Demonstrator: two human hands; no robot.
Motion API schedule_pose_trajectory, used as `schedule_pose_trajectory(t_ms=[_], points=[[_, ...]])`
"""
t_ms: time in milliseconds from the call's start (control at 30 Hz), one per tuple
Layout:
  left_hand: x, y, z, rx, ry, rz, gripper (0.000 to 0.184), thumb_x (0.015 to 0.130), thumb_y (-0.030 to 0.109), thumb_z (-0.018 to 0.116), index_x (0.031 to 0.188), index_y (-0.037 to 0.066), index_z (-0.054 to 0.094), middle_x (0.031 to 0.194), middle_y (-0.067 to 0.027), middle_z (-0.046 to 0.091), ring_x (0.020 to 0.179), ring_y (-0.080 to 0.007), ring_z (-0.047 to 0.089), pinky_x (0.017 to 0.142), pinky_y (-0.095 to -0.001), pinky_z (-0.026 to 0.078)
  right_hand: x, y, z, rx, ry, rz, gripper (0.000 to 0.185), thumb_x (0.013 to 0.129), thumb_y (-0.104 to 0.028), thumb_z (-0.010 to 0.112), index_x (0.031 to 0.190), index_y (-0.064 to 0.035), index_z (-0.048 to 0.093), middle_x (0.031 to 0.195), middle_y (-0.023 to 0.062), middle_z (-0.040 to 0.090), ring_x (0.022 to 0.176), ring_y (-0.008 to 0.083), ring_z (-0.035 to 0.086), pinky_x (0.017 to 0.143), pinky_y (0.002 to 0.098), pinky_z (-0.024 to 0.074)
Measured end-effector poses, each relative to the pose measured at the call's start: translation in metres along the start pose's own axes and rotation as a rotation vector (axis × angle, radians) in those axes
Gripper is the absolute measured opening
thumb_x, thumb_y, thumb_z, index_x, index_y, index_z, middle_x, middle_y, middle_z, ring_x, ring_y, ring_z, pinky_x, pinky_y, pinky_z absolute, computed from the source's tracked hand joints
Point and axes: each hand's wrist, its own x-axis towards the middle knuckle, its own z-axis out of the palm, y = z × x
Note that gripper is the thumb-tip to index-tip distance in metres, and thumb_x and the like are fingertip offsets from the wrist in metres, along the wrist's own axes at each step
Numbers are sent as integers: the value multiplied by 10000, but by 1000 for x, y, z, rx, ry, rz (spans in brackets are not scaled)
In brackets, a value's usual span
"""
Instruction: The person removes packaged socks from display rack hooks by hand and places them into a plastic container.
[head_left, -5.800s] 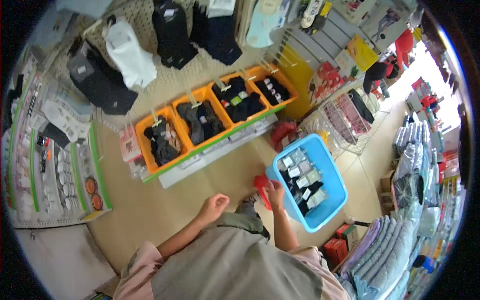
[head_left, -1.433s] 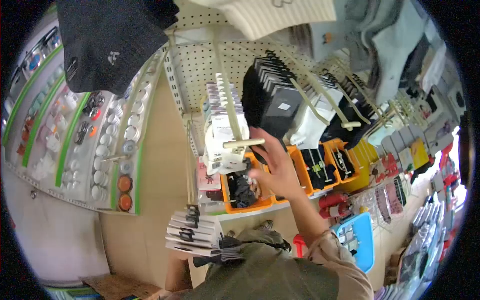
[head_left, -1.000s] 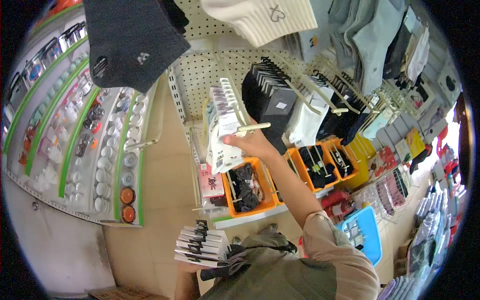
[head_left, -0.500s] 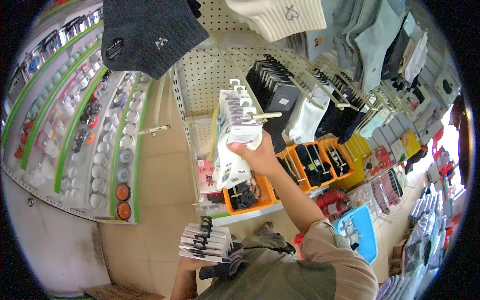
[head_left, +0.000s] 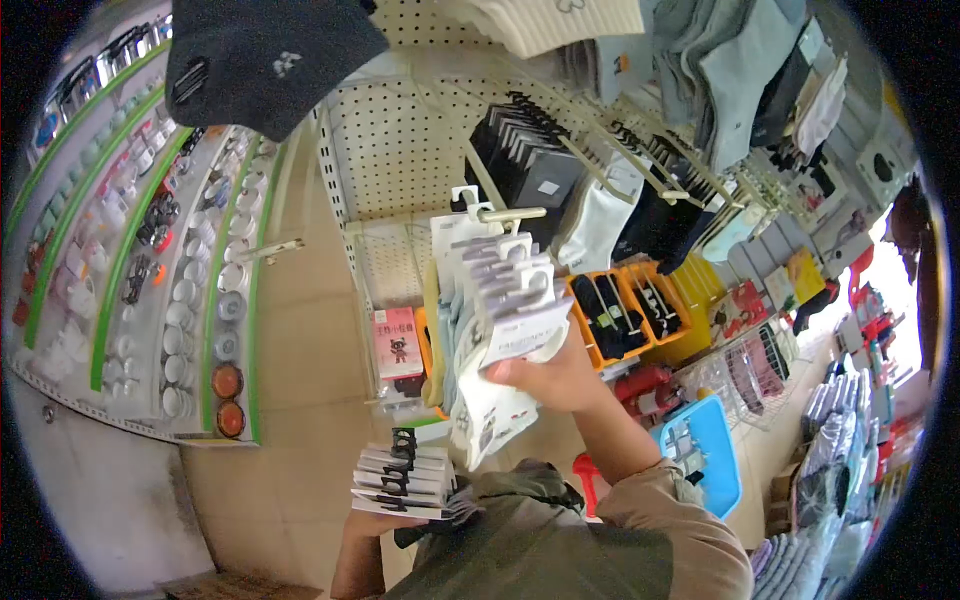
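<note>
My right hand (head_left: 555, 372) is closed around a stack of white socks (head_left: 490, 410) on white hanger cards. The stack stands just in front of the tip of a metal display hook (head_left: 512, 214). A few cards (head_left: 462, 225) stay close around that hook; whether they hang on it I cannot tell. Low in front of my body, my left hand (head_left: 380, 522) grips a second stack of carded socks (head_left: 400, 480). Its cards are white with black plastic hangers, and dark sock fabric shows beneath.
Dark boxed-card socks (head_left: 525, 165) and white socks (head_left: 600, 220) hang on neighbouring hooks. Orange bins (head_left: 605, 350) with dark items sit below. A bare hook (head_left: 270, 250) juts out at left, beside shelves of cups (head_left: 180, 315). A blue basket (head_left: 720, 450) stands at lower right.
My right hand has drawn the white socks off the hook's tip, towards me and down. My left hand keeps its stack nearly in place. The view has shifted slightly.
</note>
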Motion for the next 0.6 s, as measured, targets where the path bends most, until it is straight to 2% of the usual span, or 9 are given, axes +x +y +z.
schedule_pose_trajectory(t_ms=[133,267,400,433,533,600], points=[[5,2,4,17,-7,-9,897,554,218,922,1328,63,495,1309,-94,540,1207,-273,516,1029,-449,421,-14,-7,-4,-21,4,-83,672,707,-183,853,1250,26,517,1087,88,665,993,120,609,884,301,482],[10,-2,11,17,-11,-20,882,564,206,915,1325,59,495,1303,-94,542,1199,-270,519,1023,-444,425,-35,-3,-21,-78,-62,62,716,678,-195,876,1260,34,527,1101,94,660,1027,126,590,914,300,459],[20,-6,23,20,-38,-45,866,574,194,909,1322,54,496,1296,-95,544,1192,-267,523,1017,-439,430,-62,8,-38,-56,25,104,728,695,-188,867,1286,41,510,1142,94,644,1053,127,574,933,301,448],[23,-7,27,20,-47,-52,862,577,191,908,1321,53,496,1295,-95,545,1190,-266,524,1016,-438,431,-70,9,-42,-23,51,169,724,710,-180,856,1300,43,499,1160,102,640,1064,131,576,935,301,449],[39,-14,47,34,-84,-66,850,584,182,903,1319,49,496,1290,-95,546,1185,-264,527,1011,-434,434,-106,28,-54,76,231,238,723,721,-173,848,1310,45,489,1160,106,641,1061,131,580,939,299,448],[54,-21,63,54,-115,-77,842,589,176,900,1317,46,496,1286,-95,547,1181,-263,528,1008,-431,436,-134,34,-68,18,292,260,706,746,-205,831,1312,44,490,1124,105,652,1034,130,592,921,304,463]])
